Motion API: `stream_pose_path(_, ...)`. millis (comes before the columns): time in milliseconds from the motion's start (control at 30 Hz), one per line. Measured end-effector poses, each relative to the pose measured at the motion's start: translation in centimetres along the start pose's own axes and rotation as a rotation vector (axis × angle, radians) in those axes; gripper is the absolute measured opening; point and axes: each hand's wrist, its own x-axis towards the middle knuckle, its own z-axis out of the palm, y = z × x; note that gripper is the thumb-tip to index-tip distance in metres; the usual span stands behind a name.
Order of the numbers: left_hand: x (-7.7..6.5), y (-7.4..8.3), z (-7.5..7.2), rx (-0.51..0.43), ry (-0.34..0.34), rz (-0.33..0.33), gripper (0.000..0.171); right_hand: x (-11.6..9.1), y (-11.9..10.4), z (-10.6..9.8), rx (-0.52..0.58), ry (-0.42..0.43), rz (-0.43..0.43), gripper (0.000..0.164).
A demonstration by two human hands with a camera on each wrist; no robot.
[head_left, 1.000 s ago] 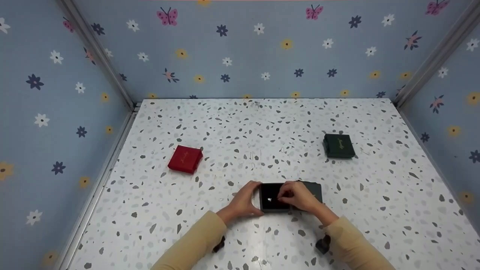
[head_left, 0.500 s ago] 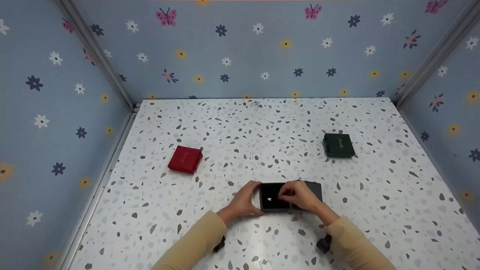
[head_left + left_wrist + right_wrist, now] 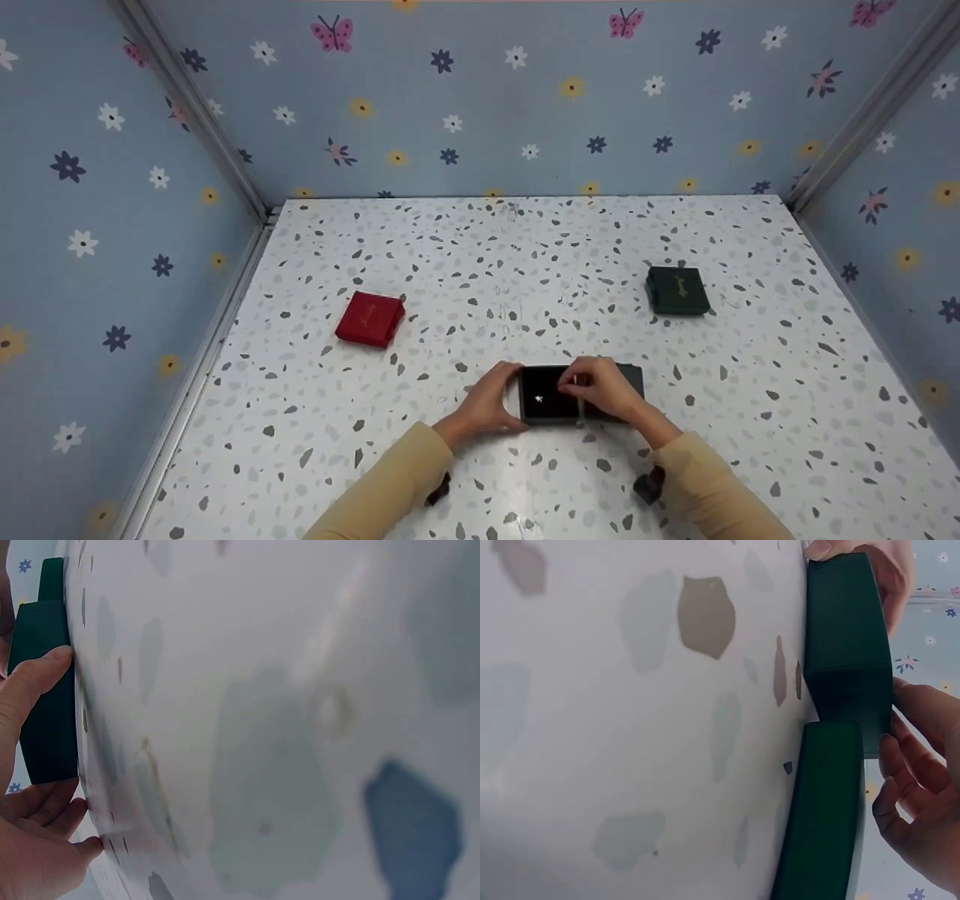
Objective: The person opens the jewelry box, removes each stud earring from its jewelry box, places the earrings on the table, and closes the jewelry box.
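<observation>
An open jewelry box (image 3: 551, 418), dark green outside with a black lining, lies on the table. A small silvery piece of jewelry (image 3: 538, 399) shines inside it at the left; its exact kind is too small to tell. My left hand (image 3: 486, 401) grips the box's left end, thumb at the near side and fingers at the far side. Over the lining's right part, my right hand (image 3: 602, 386) has thumb and fingertips drawn close together; whatever may be between them is hidden. Behind that hand the lid (image 3: 634, 379) lies folded back to the right, a green slab (image 3: 823, 802) in the right wrist view.
Farther off at the left sits a closed red box (image 3: 370, 320). A closed dark green box (image 3: 679, 291) with gold lettering is at the right. The speckled white table (image 3: 495, 255) meets flower-patterned walls (image 3: 487, 97) at its back and sides.
My right hand has risen slightly and shifted a little, uncovering more of the pale edge between box and lid. The left hand and the box have stayed in place.
</observation>
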Motion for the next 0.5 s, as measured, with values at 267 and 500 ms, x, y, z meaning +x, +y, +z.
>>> stream_pose_path(267, 0.1, -0.1, 0.0, 0.013, -0.004, -0.013, 0.083, 0.5, -0.1, -0.5, 0.008, 0.033, 0.026, 0.003)
stream_pose_path(500, 0.0, 0.0, -0.1, 0.008, -0.024, -0.03, 0.086, 0.9, -0.2, -1.1, -0.006, 0.06, 0.038, 0.006)
